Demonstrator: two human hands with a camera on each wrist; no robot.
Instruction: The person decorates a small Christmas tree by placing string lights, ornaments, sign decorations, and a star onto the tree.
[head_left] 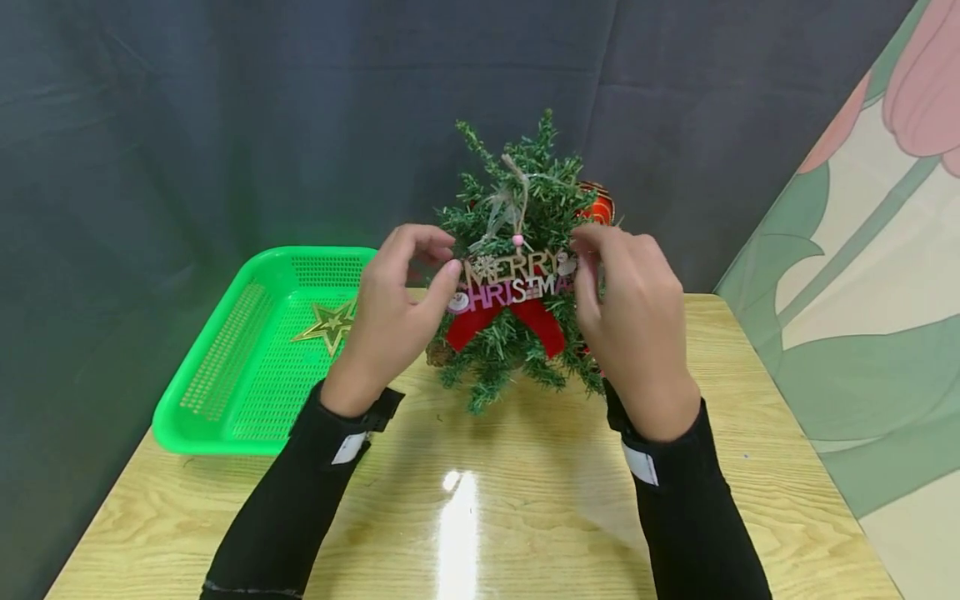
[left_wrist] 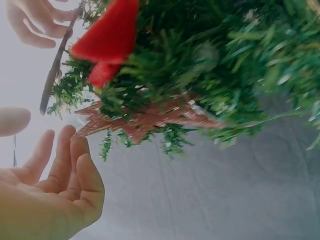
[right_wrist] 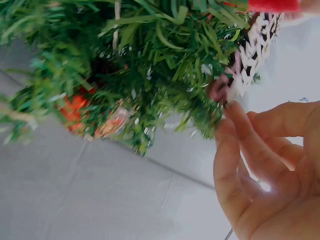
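Observation:
A small green Christmas tree (head_left: 491, 371) stands on the table. On its front hangs a "MERRY CHRISTMAS" letter sign (head_left: 497, 295) from a string with a pink bead, over a red bow (head_left: 542, 327). My left hand (head_left: 386, 308) is at the sign's left end, thumb and fingers apart. In the left wrist view, its fingertips are close to a reddish glittery star (left_wrist: 145, 120) among the branches. My right hand (head_left: 637, 317) is at the sign's right end; in the right wrist view its fingertips touch or nearly touch the sign, without a visible pinch.
A green plastic basket (head_left: 217, 342) stands on the left of the table, with a gold star (head_left: 331, 327) inside. A red bauble (head_left: 597, 204) hangs at the tree's right side. Behind the wooden table (head_left: 540, 500) is a dark curtain (head_left: 300, 125); a flower-patterned cloth (head_left: 862, 350) is at the right.

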